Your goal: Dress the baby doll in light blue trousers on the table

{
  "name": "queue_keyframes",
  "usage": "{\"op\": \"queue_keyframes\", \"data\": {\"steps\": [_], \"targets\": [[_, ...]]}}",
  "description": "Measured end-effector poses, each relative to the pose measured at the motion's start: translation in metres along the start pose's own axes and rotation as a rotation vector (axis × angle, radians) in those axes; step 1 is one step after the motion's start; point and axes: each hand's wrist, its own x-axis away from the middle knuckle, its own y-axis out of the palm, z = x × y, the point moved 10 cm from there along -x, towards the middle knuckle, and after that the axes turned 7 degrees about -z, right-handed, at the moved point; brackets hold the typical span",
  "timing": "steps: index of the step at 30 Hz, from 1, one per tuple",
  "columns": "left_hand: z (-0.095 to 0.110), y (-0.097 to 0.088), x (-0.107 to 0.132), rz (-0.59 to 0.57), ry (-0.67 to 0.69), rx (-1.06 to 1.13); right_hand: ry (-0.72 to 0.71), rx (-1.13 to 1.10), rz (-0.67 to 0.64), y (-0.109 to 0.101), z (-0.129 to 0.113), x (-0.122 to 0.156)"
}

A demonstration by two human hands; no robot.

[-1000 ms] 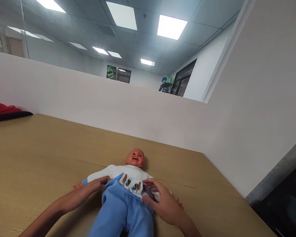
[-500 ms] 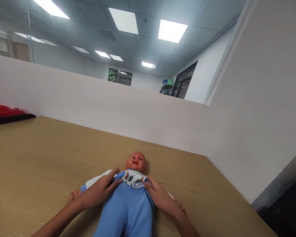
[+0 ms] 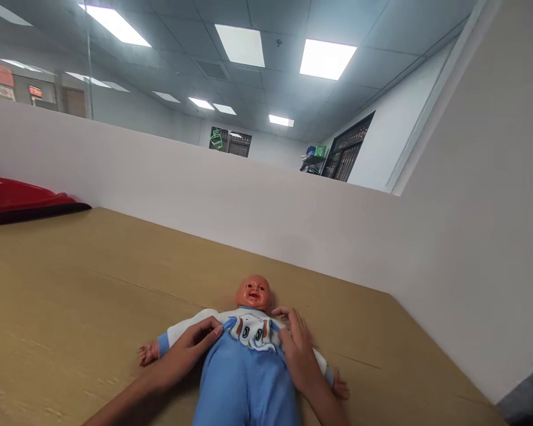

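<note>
A baby doll (image 3: 254, 293) lies on its back, head pointing away from me. It wears a white long-sleeved top (image 3: 184, 328) and blue overalls (image 3: 249, 384) with an animal face on the bib. At the left edge of the bib, my left hand (image 3: 199, 343) pinches the blue cloth between thumb and fingers. My right hand (image 3: 298, 349) rests over the doll's shoulder on the right side, fingers apart and bent, touching the clothing near the bib's right corner. The doll's arms stretch out to both sides, and its lower legs are cut off by the frame.
The doll lies on a tan table (image 3: 115, 266) with a seam across it. A low white wall (image 3: 231, 195) with glass above borders the far side. On the far left sits a red object (image 3: 22, 198) with a dark edge.
My right hand has moved from the bib's right corner up to the shoulder, its fingers spreading. My left hand stays at the bib's left edge. The view has shifted slightly left.
</note>
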Motion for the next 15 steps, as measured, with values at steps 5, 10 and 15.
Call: {"op": "queue_keyframes", "data": {"steps": [5,10,15], "targets": [[-0.012,0.018,0.015,0.155,0.055,-0.007,-0.223,0.155,-0.351,0.056,-0.093,-0.03],[-0.038,0.024,0.025,0.158,-0.043,-0.029,-0.336,0.395,-0.829,0.152,-0.123,-0.062],[-0.031,0.024,0.03,0.087,0.052,-0.173,-0.419,0.552,-1.138,0.227,-0.113,-0.063]]}}
